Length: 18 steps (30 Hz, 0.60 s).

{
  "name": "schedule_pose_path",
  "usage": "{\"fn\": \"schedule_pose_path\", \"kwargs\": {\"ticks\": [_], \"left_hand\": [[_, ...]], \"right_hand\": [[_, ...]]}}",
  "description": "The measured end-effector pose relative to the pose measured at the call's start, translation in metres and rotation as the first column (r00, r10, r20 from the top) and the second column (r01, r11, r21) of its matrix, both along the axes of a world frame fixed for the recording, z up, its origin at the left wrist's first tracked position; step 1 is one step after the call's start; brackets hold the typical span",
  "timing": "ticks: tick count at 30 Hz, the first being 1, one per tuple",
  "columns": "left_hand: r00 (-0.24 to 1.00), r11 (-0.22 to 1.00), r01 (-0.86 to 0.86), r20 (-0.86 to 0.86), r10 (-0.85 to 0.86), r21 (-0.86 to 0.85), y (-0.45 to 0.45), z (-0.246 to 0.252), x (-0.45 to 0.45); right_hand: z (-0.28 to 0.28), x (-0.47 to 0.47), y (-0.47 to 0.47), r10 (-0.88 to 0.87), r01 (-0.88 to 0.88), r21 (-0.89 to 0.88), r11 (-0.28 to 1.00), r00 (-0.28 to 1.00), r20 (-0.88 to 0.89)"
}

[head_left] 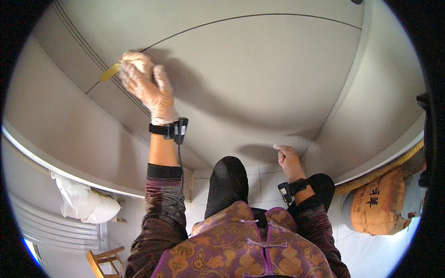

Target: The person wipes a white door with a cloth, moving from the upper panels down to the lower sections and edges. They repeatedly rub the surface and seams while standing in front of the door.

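My left hand (150, 89), in a clear plastic glove, presses a cream cloth (137, 62) against a pale grey panel (264, 73). The cloth is slightly blurred. Just left of the fingers, a yellow strip (109, 73) lies over grooves along the panel's side. My right hand (289, 160) is low on the right, by my bent knee and in front of the panel. Its fingers are curled, and a small white piece (275, 146) shows at one fingertip; whether it is held or worn I cannot tell.
Side walls (375, 87) enclose the panel left and right. A white plastic bag (85, 201) hangs at lower left above a wooden stool (104, 260). At right stands an orange wrapped container (377, 205) bearing writing. White floor tiles (255, 187) lie below.
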<state>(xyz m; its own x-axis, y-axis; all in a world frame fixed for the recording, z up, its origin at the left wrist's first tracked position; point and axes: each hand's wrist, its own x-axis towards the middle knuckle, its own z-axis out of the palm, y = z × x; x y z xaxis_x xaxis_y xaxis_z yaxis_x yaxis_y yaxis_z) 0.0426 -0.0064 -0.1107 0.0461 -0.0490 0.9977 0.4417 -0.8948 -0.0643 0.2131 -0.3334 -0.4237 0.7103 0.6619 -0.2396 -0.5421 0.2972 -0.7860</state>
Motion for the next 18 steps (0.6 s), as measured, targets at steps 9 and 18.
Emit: {"fn": "schedule_pose_path", "kwargs": {"ticks": [9,18], "left_hand": [[0.965,0.973,0.202,-0.192,-0.178,0.115,-0.099,0.003,0.102],[0.874,0.953,0.259,-0.459,-0.162,0.158,-0.191,0.016,0.197]], "right_hand": [[0.007,-0.002,0.004,0.034,-0.031,0.061,0.998,0.998,-0.048],[0.026,-0.011,0.0,0.02,-0.019,0.049,0.999,1.0,-0.007]]}}
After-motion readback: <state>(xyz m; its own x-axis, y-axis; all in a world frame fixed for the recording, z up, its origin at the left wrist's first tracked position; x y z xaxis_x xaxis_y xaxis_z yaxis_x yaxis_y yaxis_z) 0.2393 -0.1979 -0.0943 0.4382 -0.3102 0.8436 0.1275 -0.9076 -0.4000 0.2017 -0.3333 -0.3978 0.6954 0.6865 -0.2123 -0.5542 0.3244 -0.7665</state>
